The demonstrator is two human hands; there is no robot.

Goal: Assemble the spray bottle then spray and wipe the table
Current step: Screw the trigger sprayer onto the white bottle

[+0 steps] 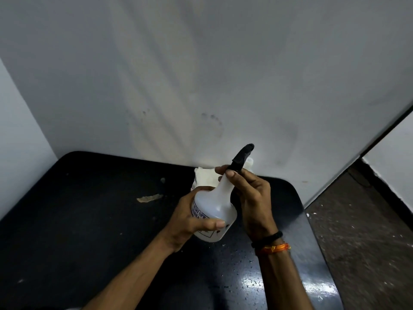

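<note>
Fingers (230,173) of the right hand (252,198) pinch the black spray head (242,156) at the neck; left hand (190,218) clasps the bottle (214,211) above the worktop (89,220), long axis toward 1 o'clock

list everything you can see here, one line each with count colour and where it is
spray bottle: 1, translucent white, held above the table
spray head: 1, black, on the bottle neck
cloth: 1, white, crumpled at the table's far edge behind the bottle
scrap: 1, tan, on the table left of the bottle
table: 1, black, speckled, against the wall
wall: 1, white, smudged, behind the table
wristbands: 2, black and orange, right wrist
left hand: 1, around the bottle body
right hand: 1, on the spray head's collar
</note>
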